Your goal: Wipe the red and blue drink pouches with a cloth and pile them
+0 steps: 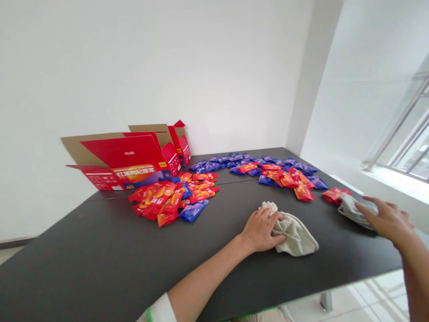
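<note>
My left hand (263, 229) is closed on a crumpled beige cloth (296, 235), pressed against the dark table. A white bunched bit pokes out beyond its fingers; whether it belongs to the cloth I cannot tell. At the right, my right hand (387, 219) has its fingers apart over a folded grey cloth (353, 210). Whether it touches that cloth is unclear. One red pouch (335, 195) lies against the grey cloth's far side. Several red pouches (288, 180) are spread beyond both hands, mixed with purple pouches (214, 164) along the back.
Two open red cartons, a near one (130, 156) and a far one (179, 141), stand at the back left. In front lies a heap of red pouches (161, 199) with a few purple ones. The dark table (100, 259) has its near edge by me; a window (415, 147) is at the right.
</note>
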A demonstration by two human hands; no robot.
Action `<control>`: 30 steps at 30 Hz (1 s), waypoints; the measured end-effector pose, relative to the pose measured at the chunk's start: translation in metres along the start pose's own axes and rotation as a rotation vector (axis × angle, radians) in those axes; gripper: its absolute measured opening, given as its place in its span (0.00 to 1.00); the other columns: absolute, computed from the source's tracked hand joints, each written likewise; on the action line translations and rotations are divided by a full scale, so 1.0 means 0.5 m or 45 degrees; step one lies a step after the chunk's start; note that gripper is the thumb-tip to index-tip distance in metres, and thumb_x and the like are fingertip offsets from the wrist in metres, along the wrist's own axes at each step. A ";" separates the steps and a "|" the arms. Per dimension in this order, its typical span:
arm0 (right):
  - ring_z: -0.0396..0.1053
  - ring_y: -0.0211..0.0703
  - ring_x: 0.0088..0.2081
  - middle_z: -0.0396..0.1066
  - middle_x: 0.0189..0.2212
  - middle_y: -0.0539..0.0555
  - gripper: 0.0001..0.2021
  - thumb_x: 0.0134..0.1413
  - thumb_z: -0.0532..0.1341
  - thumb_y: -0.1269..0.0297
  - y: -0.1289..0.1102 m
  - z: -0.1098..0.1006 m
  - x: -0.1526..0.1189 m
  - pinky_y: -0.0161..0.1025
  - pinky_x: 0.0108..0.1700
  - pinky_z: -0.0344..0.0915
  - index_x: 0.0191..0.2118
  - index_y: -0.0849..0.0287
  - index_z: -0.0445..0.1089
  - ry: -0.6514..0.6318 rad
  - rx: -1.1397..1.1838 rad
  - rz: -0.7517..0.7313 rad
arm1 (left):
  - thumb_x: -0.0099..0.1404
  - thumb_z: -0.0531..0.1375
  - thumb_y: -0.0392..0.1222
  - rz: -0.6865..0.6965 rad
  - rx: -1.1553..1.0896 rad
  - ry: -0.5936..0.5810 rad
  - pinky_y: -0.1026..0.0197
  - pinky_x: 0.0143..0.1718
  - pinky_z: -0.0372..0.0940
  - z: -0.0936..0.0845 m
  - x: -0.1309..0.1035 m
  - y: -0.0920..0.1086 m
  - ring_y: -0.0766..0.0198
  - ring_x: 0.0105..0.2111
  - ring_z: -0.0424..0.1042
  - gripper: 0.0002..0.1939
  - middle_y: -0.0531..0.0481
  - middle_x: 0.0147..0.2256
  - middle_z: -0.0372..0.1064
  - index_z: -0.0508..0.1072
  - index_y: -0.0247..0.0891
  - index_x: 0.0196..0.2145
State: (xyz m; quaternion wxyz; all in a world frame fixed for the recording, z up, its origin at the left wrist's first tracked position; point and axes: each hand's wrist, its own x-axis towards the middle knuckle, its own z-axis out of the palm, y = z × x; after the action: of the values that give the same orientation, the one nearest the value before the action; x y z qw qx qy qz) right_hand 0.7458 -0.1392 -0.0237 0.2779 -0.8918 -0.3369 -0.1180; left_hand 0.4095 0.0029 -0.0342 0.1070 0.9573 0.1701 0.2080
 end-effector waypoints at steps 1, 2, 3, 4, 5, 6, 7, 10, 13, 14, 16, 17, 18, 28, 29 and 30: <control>0.66 0.56 0.43 0.68 0.42 0.68 0.28 0.48 0.53 0.42 -0.028 -0.010 -0.016 0.49 0.40 0.60 0.50 0.56 0.67 -0.130 0.124 -0.046 | 0.56 0.58 0.56 -0.030 0.031 0.020 0.52 0.49 0.58 0.003 0.004 0.002 0.54 0.49 0.61 0.23 0.46 0.46 0.63 0.63 0.42 0.46; 0.66 0.51 0.44 0.67 0.44 0.64 0.28 0.51 0.51 0.44 -0.063 -0.015 -0.037 0.44 0.43 0.61 0.52 0.55 0.63 -0.273 0.349 -0.168 | 0.58 0.56 0.56 -0.065 0.053 0.035 0.53 0.48 0.59 0.003 0.009 0.002 0.54 0.48 0.63 0.22 0.46 0.44 0.64 0.63 0.42 0.46; 0.64 0.48 0.47 0.66 0.47 0.60 0.27 0.52 0.50 0.44 -0.101 -0.014 -0.062 0.41 0.46 0.61 0.54 0.52 0.61 -0.435 0.511 -0.296 | 0.59 0.54 0.56 -0.102 0.061 0.040 0.53 0.46 0.60 -0.001 0.014 0.000 0.54 0.46 0.64 0.21 0.46 0.43 0.65 0.63 0.41 0.45; 0.62 0.46 0.50 0.63 0.51 0.57 0.28 0.51 0.52 0.44 -0.141 -0.008 -0.089 0.39 0.49 0.59 0.56 0.50 0.58 -0.590 0.572 -0.382 | 0.60 0.53 0.57 -0.132 0.048 0.023 0.53 0.44 0.61 -0.009 0.020 -0.005 0.55 0.44 0.66 0.21 0.46 0.42 0.66 0.62 0.41 0.45; 0.60 0.46 0.52 0.60 0.54 0.55 0.29 0.51 0.52 0.44 -0.180 0.005 -0.116 0.39 0.51 0.58 0.58 0.48 0.55 -0.715 0.590 -0.446 | 0.60 0.52 0.57 -0.145 0.004 -0.028 0.54 0.42 0.62 -0.022 0.027 -0.013 0.56 0.42 0.67 0.22 0.46 0.41 0.67 0.62 0.41 0.46; 0.58 0.46 0.54 0.57 0.56 0.54 0.32 0.51 0.53 0.44 -0.215 0.022 -0.139 0.39 0.53 0.56 0.60 0.48 0.50 -0.832 0.584 -0.546 | 0.60 0.53 0.57 -0.137 -0.069 -0.113 0.56 0.40 0.63 -0.038 0.034 -0.024 0.57 0.39 0.68 0.22 0.47 0.40 0.68 0.62 0.41 0.46; 0.56 0.46 0.55 0.55 0.57 0.54 0.34 0.50 0.53 0.44 -0.247 0.042 -0.158 0.40 0.54 0.54 0.61 0.48 0.47 -0.899 0.563 -0.661 | 0.59 0.54 0.57 -0.116 -0.150 -0.200 0.58 0.38 0.64 -0.059 0.043 -0.037 0.59 0.37 0.69 0.23 0.48 0.40 0.68 0.62 0.41 0.47; 0.53 0.52 0.55 0.56 0.54 0.55 0.36 0.44 0.58 0.44 -0.315 0.103 -0.179 0.45 0.54 0.52 0.60 0.47 0.51 -0.784 0.353 -0.763 | 0.58 0.57 0.54 -0.075 -0.311 -0.290 0.62 0.38 0.64 -0.122 0.079 -0.086 0.62 0.38 0.70 0.23 0.48 0.42 0.68 0.62 0.40 0.48; 0.57 0.53 0.48 0.61 0.45 0.56 0.34 0.39 0.63 0.47 -0.356 0.137 -0.168 0.46 0.47 0.53 0.55 0.48 0.59 -0.752 0.210 -0.748 | 0.59 0.56 0.48 -0.165 -0.124 -0.035 0.59 0.44 0.63 -0.155 0.133 -0.134 0.60 0.44 0.68 0.23 0.45 0.45 0.67 0.60 0.37 0.50; 0.58 0.52 0.46 0.62 0.42 0.55 0.31 0.37 0.64 0.49 -0.367 0.140 -0.164 0.44 0.45 0.53 0.52 0.49 0.62 -0.764 0.200 -0.757 | 0.59 0.56 0.46 -0.178 -0.074 -0.020 0.58 0.46 0.62 -0.156 0.154 -0.148 0.59 0.45 0.67 0.24 0.44 0.47 0.66 0.60 0.37 0.52; 0.59 0.48 0.41 0.63 0.37 0.53 0.21 0.36 0.65 0.54 -0.381 0.139 -0.160 0.40 0.42 0.53 0.41 0.53 0.68 -0.787 0.273 -0.783 | 0.58 0.57 0.44 -0.177 -0.025 -0.059 0.58 0.48 0.61 -0.144 0.198 -0.173 0.59 0.48 0.65 0.26 0.43 0.49 0.64 0.58 0.36 0.53; 0.60 0.46 0.39 0.63 0.34 0.52 0.16 0.38 0.64 0.56 -0.384 0.135 -0.159 0.38 0.40 0.53 0.36 0.56 0.69 -0.803 0.375 -0.778 | 0.58 0.57 0.44 -0.172 -0.014 -0.085 0.58 0.49 0.60 -0.132 0.220 -0.185 0.59 0.49 0.65 0.27 0.42 0.51 0.63 0.58 0.36 0.53; 0.60 0.43 0.36 0.63 0.31 0.51 0.12 0.39 0.63 0.57 -0.385 0.131 -0.159 0.37 0.38 0.54 0.32 0.57 0.68 -0.827 0.523 -0.753 | 0.57 0.57 0.43 -0.167 -0.004 -0.107 0.58 0.50 0.59 -0.117 0.241 -0.196 0.59 0.50 0.64 0.27 0.42 0.52 0.62 0.58 0.36 0.54; 0.59 0.34 0.25 0.66 0.25 0.47 0.13 0.45 0.61 0.55 -0.368 0.110 -0.139 0.32 0.28 0.56 0.34 0.60 0.69 -1.020 1.665 -0.132 | 0.53 0.61 0.54 -0.214 0.166 -0.237 0.46 0.53 0.53 0.055 0.387 -0.255 0.44 0.59 0.48 0.40 0.42 0.61 0.43 0.50 0.47 0.60; 0.59 0.33 0.24 0.67 0.25 0.47 0.13 0.45 0.62 0.55 -0.371 0.110 -0.140 0.31 0.28 0.56 0.34 0.60 0.69 -1.044 1.680 -0.136 | 0.54 0.61 0.53 -0.212 0.184 -0.223 0.45 0.53 0.53 0.066 0.395 -0.255 0.44 0.58 0.49 0.39 0.43 0.61 0.43 0.50 0.48 0.60; 0.59 0.33 0.24 0.67 0.25 0.47 0.13 0.45 0.62 0.55 -0.373 0.111 -0.140 0.31 0.28 0.56 0.34 0.60 0.69 -1.048 1.691 -0.143 | 0.55 0.59 0.52 -0.209 0.202 -0.201 0.45 0.53 0.53 0.075 0.400 -0.253 0.44 0.57 0.50 0.36 0.43 0.61 0.43 0.51 0.47 0.59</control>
State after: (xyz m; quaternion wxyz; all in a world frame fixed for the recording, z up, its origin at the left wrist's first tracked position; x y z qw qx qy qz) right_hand 0.5705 -0.0297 -0.0192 0.5994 -0.4925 -0.4575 0.4346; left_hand 0.5615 0.1884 -0.0302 0.0608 0.9590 0.2548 0.1083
